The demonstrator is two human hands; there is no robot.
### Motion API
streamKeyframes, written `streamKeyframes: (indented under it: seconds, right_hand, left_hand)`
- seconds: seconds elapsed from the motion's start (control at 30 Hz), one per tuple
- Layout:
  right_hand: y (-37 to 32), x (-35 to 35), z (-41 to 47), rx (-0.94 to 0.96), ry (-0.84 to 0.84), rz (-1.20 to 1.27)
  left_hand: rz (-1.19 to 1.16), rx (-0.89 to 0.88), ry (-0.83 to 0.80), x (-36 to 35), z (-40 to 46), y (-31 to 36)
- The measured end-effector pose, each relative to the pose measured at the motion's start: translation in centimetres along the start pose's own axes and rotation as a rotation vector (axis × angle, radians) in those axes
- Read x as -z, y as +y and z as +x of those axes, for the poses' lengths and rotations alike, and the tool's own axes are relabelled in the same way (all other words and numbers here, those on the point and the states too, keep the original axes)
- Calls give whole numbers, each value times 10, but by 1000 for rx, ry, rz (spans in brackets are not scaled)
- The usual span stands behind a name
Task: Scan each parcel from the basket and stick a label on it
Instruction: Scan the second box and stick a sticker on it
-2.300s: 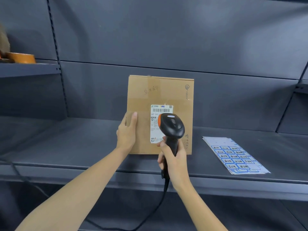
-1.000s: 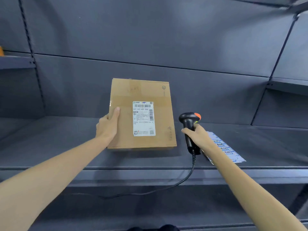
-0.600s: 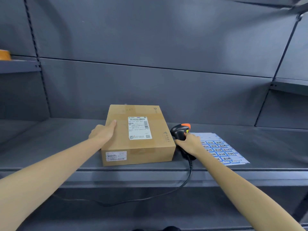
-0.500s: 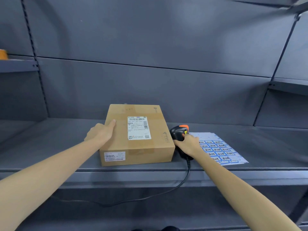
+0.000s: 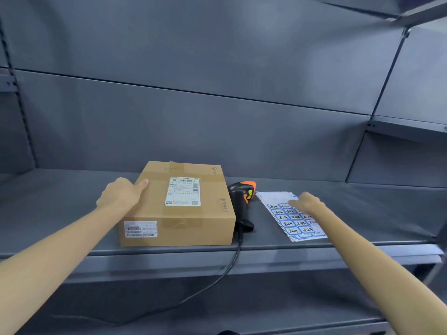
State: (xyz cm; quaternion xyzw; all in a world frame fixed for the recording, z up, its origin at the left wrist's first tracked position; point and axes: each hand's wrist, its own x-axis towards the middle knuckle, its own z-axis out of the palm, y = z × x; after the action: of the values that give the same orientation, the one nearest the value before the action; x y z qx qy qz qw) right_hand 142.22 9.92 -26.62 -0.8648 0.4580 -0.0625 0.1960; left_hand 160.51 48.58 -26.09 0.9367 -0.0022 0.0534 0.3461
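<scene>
A brown cardboard parcel [image 5: 179, 213] lies flat on the grey shelf [image 5: 60, 209], a white shipping label on its top face. My left hand [image 5: 121, 195] holds the parcel's left edge, thumb on top. Just right of the parcel, the black and orange barcode scanner [image 5: 242, 199] lies on the shelf with no hand on it. Further right is a sheet of blue-bordered stickers [image 5: 290, 217]. My right hand [image 5: 306, 201] reaches over that sheet, fingertips at its upper stickers; the fingers are blurred.
The scanner's black cable [image 5: 232, 259] drops over the shelf's front edge and trails down to the left. Grey back panels rise behind the shelf. A higher shelf [image 5: 408, 126] juts out at the right.
The parcel was tipped from upright to flat on the shelf. My right hand set the scanner down beside it, let go and moved right onto the sticker sheet.
</scene>
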Motion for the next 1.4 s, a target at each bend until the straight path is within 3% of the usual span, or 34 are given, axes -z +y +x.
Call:
streamKeyframes:
  seconds: [0.23, 0.57, 0.73, 0.83, 0.9, 1.0, 1.1, 1.17, 1.23, 1.33, 1.4]
  right_hand:
    - [44, 15, 13, -94, -110, -66]
    - [69, 29, 8, -258, -1, 545]
    - [56, 56, -3, -70, -41, 919]
    - [22, 75, -31, 144, -70, 1073]
    - [-9, 80, -50, 273, -138, 1223]
    - [-60, 72, -76, 375, -349, 1423]
    - [-104, 57, -100, 404, -490, 1459]
    - [-123, 42, -107, 429, -412, 1390]
    - [-135, 30, -109, 434, -270, 1310]
    - [-143, 17, -108, 410, -188, 1236]
    - [-145, 13, -115, 450, -30, 1042]
  left_hand:
    - [-3, 13, 3, 1, -1, 0]
    - [-7, -8, 1, 2, -2, -1]
    - [-105, -100, 114, 9, -2, 1]
    - [-356, -176, 167, 27, -10, 19]
    - [-640, -156, 31, 40, -26, 42]
    - [-1104, -76, -532, 49, -64, 74]
    - [-1296, -10, -932, 42, -92, 86]
    - [-1307, -82, -1000, 35, -104, 87]
    - [-1332, -112, -951, 30, -107, 83]
    - [-1268, -126, -923, 25, -100, 72]
    - [-1196, -138, -891, 22, -96, 65]
